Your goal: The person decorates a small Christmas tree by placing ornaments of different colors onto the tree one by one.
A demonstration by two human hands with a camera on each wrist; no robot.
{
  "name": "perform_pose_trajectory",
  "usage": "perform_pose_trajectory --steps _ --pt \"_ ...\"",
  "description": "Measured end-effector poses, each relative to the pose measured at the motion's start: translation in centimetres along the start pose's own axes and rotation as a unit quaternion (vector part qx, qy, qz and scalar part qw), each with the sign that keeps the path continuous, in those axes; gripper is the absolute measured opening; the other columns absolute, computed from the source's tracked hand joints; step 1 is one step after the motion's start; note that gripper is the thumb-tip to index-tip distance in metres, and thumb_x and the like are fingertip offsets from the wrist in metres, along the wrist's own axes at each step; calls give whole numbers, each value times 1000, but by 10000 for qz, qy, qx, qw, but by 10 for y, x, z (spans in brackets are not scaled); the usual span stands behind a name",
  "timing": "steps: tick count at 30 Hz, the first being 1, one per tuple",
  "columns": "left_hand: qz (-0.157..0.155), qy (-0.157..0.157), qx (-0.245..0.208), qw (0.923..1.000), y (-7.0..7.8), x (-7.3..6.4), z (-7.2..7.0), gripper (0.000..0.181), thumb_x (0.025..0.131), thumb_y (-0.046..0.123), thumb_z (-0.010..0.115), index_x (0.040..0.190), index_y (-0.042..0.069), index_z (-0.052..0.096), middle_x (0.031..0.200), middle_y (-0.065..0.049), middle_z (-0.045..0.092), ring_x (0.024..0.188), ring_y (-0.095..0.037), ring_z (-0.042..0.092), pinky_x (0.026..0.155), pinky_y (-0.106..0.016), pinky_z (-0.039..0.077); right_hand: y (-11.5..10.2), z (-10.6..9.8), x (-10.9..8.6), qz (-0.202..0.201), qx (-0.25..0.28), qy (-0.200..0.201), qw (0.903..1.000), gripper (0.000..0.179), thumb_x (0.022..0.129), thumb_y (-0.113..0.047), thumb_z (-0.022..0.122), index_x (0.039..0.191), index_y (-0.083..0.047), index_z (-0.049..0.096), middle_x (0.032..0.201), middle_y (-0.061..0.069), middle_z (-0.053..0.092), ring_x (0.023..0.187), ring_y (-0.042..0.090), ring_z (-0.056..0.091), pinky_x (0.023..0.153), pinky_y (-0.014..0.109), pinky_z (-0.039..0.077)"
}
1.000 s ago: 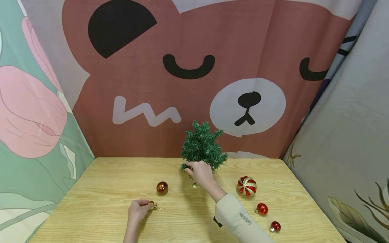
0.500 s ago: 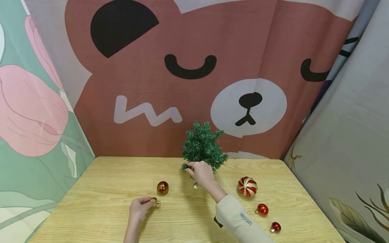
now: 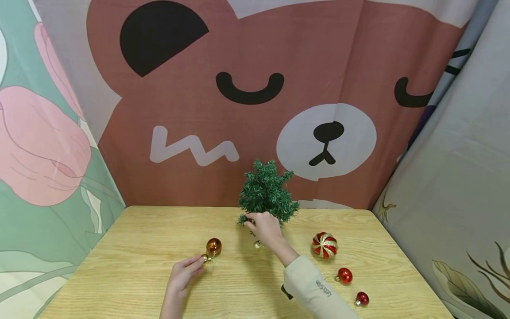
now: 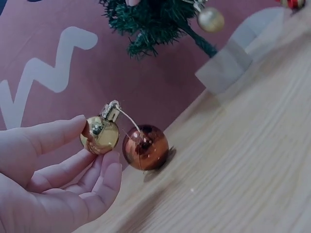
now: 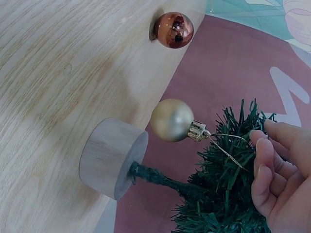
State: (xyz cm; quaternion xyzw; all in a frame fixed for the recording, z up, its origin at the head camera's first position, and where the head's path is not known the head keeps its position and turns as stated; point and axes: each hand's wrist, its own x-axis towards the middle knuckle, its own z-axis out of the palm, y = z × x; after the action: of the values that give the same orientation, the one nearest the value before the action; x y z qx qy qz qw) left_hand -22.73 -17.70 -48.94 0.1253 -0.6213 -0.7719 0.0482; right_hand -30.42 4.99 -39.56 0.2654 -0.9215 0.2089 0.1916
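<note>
My left hand (image 3: 181, 277) pinches a small shiny gold bauble (image 4: 100, 137) between thumb and fingers, its cap and string loop pointing away from the palm. Just beyond it a larger copper bauble (image 3: 214, 246) lies on the table; the gold string overlaps it in the left wrist view. At the small artificial Christmas tree (image 3: 264, 188), my right hand (image 3: 266, 228) pinches a low left branch with curled fingers. A matte gold bauble (image 5: 171, 120) hangs from that branch by its gold string, below the fingers. The branch tip is partly hidden by the hand.
The tree stands on a pale round base (image 5: 109, 158). Right of my right arm lie a red-and-gold striped bauble (image 3: 324, 245), a shiny red bauble (image 3: 344, 275) and a small dark red bauble (image 3: 362, 298) on the wooden table (image 3: 131, 266). A printed curtain (image 3: 179, 110) hangs behind.
My left hand has moved a little forward and right with the shiny gold bauble, close to the copper one, and the bauble has turned in the fingers. My right hand stays at the branch.
</note>
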Motion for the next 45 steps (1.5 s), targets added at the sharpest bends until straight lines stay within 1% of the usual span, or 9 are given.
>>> perform_pose_trajectory --steps 5,9,13,19,22,30,37,40,45 --pt "-115 -133 -441 9989 0 -1 5 30 84 -10 56 110 -23 50 80 -4 64 70 -12 62 74 -27 52 1 0 -1 95 -10 -86 9999 27 86 -25 64 108 -11 69 49 -5 55 32 1 25 33 15 15" --pt "-79 -278 -454 9985 2 -1 12 34 85 -7 57 113 -24 48 84 -5 63 75 -14 62 77 -29 52 1 0 -1 134 -27 -160 9998 27 86 -26 63 109 -11 69 59 -2 63 33 1 30 33 15 16" --pt "-42 -374 -426 9984 6 -1 18 39 85 -6 57 118 -24 44 86 -6 63 77 -14 62 77 -28 51 1 0 -2 124 -89 -128 9998 27 86 -26 63 109 -12 69 54 -3 59 33 1 29 33 15 15" --pt "-35 -378 -403 9985 11 -1 24 39 85 -6 57 118 -22 45 87 -5 62 78 -14 62 76 -26 52 0 0 -2 -108 -377 94 9992 27 86 -27 64 107 -12 70 40 -9 39 33 2 18 34 15 12" --pt "12 -405 -441 9982 13 0 27 36 85 -7 58 116 -23 47 86 -4 62 77 -13 62 74 -24 52 -1 0 -3 -204 -456 211 9985 26 85 -27 65 106 -12 70 39 -9 34 34 2 15 35 15 11" --pt "109 -462 -600 9971 19 2 38 34 85 -8 57 114 -22 49 84 -4 64 74 -11 63 70 -23 52 0 1 -5 -434 -704 546 9951 24 84 -25 66 104 -11 71 38 -8 33 34 -1 9 35 14 9" --pt "201 -601 -599 9962 26 5 47 35 85 -6 58 115 -22 48 89 -5 62 75 -11 62 77 -26 51 -1 1 -4 -376 -617 469 9963 25 85 -26 65 104 -12 71 39 -8 38 34 1 13 35 14 9" --pt "231 -631 -608 9959 29 6 51 35 86 -6 57 115 -22 47 88 -5 63 75 -10 62 75 -24 51 -1 0 -5 -370 -572 436 9967 24 86 -26 65 105 -12 70 39 -9 36 34 1 13 35 14 9" --pt "279 -665 -528 9960 34 7 58 36 85 -6 57 116 -22 47 86 -5 64 73 -10 62 71 -23 51 0 1 -6 -481 -617 666 9947 22 85 -24 66 102 -11 71 39 -8 35 35 -1 10 36 13 9"
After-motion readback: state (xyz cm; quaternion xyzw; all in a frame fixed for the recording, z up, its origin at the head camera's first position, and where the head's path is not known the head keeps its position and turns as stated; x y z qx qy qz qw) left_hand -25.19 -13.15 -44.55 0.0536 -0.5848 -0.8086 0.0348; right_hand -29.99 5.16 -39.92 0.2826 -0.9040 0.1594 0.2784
